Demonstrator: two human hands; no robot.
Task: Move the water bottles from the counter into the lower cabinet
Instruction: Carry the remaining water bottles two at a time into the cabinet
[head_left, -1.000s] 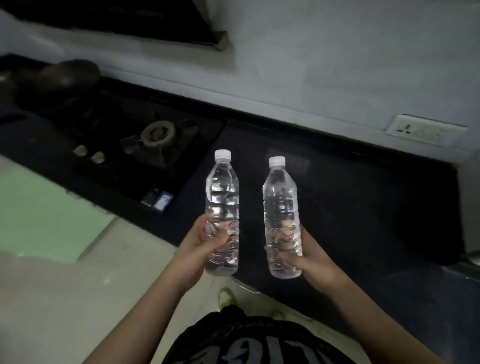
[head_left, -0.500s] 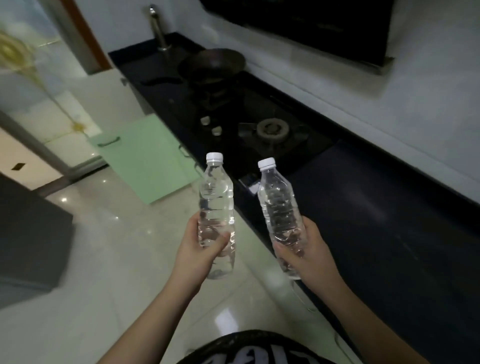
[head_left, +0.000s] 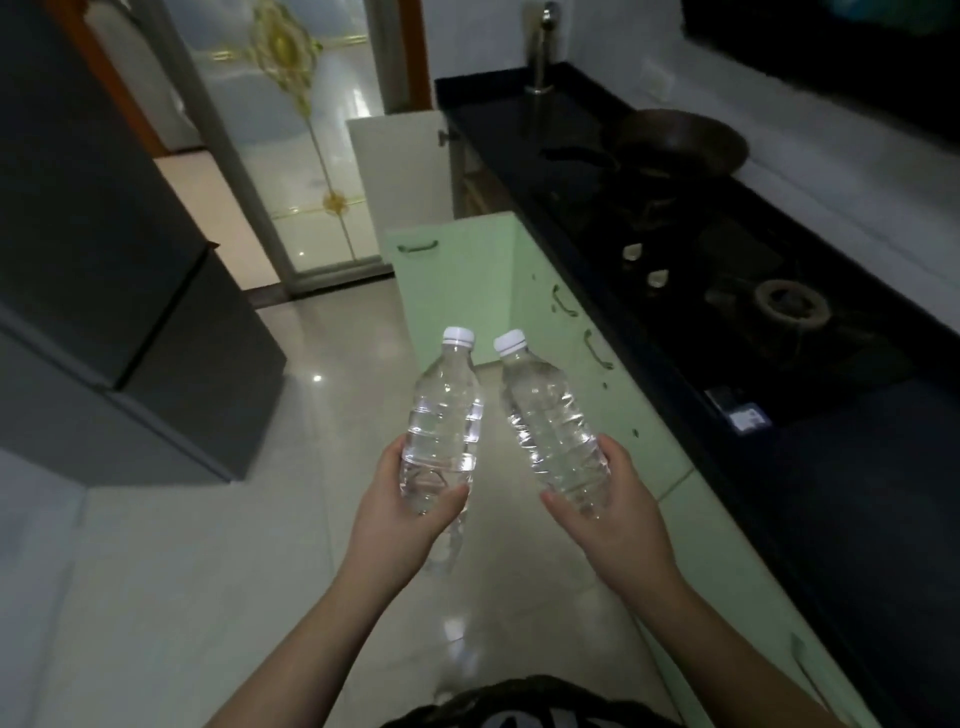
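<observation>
- Our left hand grips the lower part of a clear water bottle, fingers curled round behind it and the thumb pressed across its front.
- That left bottle stands almost upright, its white cap pointing to the far side.
- Our right hand holds a second clear water bottle near its base, thumb on the left side and fingers wrapped round the right.
- The right bottle leans to the left, so that its white cap comes close to the left bottle's cap; we cannot tell whether the two bottles touch.
- Both bottles are held in the air over the pale glossy floor, just left of the run of green lower cabinets, and well off the counter.
- A green cabinet door stands swung open on the far side of the bottles, with a dark handle near its top left corner.
- To the right runs the black counter, carrying a dark gas stove with a ring burner.
- A dark pan sits farther along the stove, and a metal tap rises at the far end of the counter.
- On the left stands a tall dark grey appliance; at the far side is a glass door with gold ornament.
</observation>
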